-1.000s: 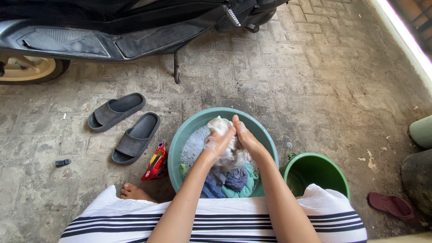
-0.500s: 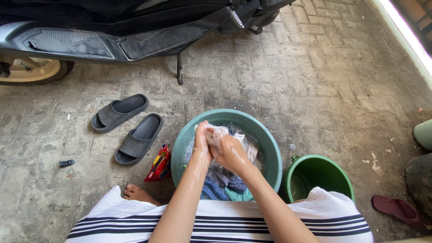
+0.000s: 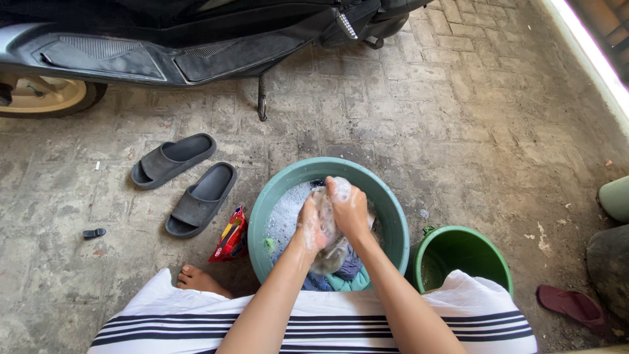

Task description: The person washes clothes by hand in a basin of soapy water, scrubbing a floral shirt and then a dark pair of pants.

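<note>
Head view shows a pale, sudsy cloth (image 3: 325, 226) bunched between both hands above the teal basin (image 3: 392, 216), so drips and foam fall into the soapy water. Left hand (image 3: 310, 226) clenches one side of the cloth, and right hand (image 3: 348, 208) grips the other from above, the fingers (image 3: 337, 196) curled tight, pressing the folds together. Wet and greyish-white, the cloth hangs limp below the fists. Blue and green laundry (image 3: 341, 278) lies under it in the basin. A green bucket (image 3: 488, 252) stands just beside the basin, a red sachet (image 3: 228, 235) on the other side, grey slippers (image 3: 183, 183) and a scooter (image 3: 164, 46) beyond on the brick floor.
</note>
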